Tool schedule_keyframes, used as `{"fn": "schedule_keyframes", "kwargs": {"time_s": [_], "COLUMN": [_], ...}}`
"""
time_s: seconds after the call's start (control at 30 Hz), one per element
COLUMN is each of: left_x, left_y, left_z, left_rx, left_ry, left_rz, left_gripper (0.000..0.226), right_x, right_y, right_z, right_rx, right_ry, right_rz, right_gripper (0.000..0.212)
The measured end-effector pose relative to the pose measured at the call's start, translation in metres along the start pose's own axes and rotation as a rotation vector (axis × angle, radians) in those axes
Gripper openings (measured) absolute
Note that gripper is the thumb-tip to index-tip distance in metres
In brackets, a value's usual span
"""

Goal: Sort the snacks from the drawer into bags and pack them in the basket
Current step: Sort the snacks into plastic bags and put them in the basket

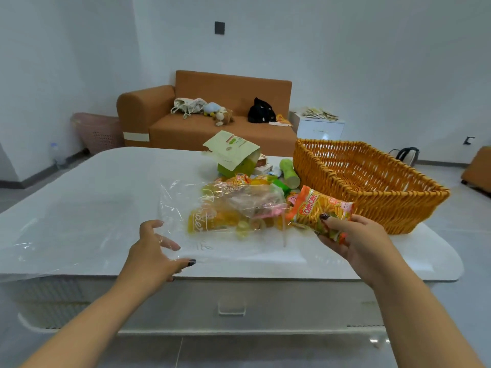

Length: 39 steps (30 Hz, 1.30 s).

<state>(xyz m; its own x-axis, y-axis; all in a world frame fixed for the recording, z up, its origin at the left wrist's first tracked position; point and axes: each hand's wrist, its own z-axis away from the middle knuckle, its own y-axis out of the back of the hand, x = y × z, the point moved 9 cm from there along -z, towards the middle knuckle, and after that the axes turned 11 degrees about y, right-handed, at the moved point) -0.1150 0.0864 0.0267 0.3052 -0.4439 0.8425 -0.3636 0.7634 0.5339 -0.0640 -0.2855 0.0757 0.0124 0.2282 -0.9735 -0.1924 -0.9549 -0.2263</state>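
Two bare hands work over a white table (pixel 79 208). The right hand (pixel 353 240), at about 4 o'clock of the view's centre, has its grip clamped on an orange snack packet (pixel 316 208): the thumb lies across the packet's front and the fingers curl beneath it, so the packet is lifted clear of the table, tilted, its upper end toward 10 o'clock. The left hand (pixel 156 251), at about 7 o'clock, has its grip apart; the fingers are spread and touch the near edge of a clear plastic bag (pixel 180 203) that lies flat on the table. The bag's far part covers a heap of loose snacks (pixel 233 208), yellow, orange and pink, at the view's centre. At 12 o'clock of the heap a pale green paper pouch (pixel 233 150) stands tilted, with small boxes (pixel 263 164) just beside it at 3 o'clock. A green bottle (pixel 289 172) lies on its side between the boxes and the basket. The woven orange basket (pixel 372 203) stands at 3 o'clock of the heap, just beyond the held packet, on the table's right end. A drawer handle (pixel 231 308) shows in the table's front, at 6 o'clock. Behind the table, at 12 o'clock, stands an orange sofa (pixel 186 128).
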Motion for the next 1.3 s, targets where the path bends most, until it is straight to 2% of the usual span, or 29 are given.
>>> {"fn": "schedule_keyframes", "kwargs": {"time_s": [0.1, 0.17, 0.33, 0.43, 0.53, 0.67, 0.77, 0.87, 1.0, 1.1, 1.23, 1.3], "left_x": [0.006, 0.009, 0.023, 0.027, 0.028, 0.035, 0.029, 0.024, 0.027, 0.029, 0.032, 0.027], "left_y": [0.003, 0.002, -0.009, -0.023, -0.039, -0.047, -0.042, -0.039, -0.039, -0.041, -0.038, -0.033], "left_z": [0.003, 0.006, 0.027, 0.043, 0.058, 0.066, 0.054, 0.044, 0.044, 0.044, 0.042, 0.035], "left_rx": [0.012, -0.011, -0.152, -0.366, -0.557, -0.707, -0.665, -0.625, -0.628, -0.649, -0.671, -0.649], "left_ry": [-0.029, -0.066, -0.178, -0.17, -0.157, -0.046, 0.023, 0.025, 0.02, 0.042, 0.062, 0.093], "left_rz": [0.011, -0.024, -0.173, -0.08, -0.051, 0.234, 0.376, 0.364, 0.378, 0.433, 0.459, 0.496], "left_gripper": [0.096, 0.098, 0.103, 0.109, 0.116, 0.086, 0.093, 0.09, 0.089, 0.077, 0.06, 0.06], "right_x": [0.007, 0.016, 0.018, 0.026, 0.045, 0.061, 0.067, 0.072, 0.074, 0.072, 0.071, 0.068], "right_y": [-0.01, -0.021, -0.054, -0.077, -0.097, -0.12, -0.128, -0.127, -0.128, -0.134, -0.142, -0.147], "right_z": [0.027, 0.038, 0.051, 0.063, 0.073, 0.08, 0.084, 0.082, 0.074, 0.075, 0.078, 0.077], "right_rx": [-0.117, -0.18, -0.341, -0.493, -0.568, -0.708, -0.821, -0.863, -0.837, -0.872, -0.91, -0.9], "right_ry": [-0.1, -0.146, -0.129, -0.141, -0.225, -0.25, -0.25, -0.248, -0.231, -0.204, -0.119, -0.108], "right_rz": [-0.008, 0.018, 0.055, 0.089, 0.065, 0.081, 0.172, 0.309, 0.299, 0.334, 0.462, 0.462], "right_gripper": [0.021, 0.018, 0.032, 0.043, 0.036, 0.044, 0.03, 0.038, 0.037, 0.017, 0.014, 0.01]}}
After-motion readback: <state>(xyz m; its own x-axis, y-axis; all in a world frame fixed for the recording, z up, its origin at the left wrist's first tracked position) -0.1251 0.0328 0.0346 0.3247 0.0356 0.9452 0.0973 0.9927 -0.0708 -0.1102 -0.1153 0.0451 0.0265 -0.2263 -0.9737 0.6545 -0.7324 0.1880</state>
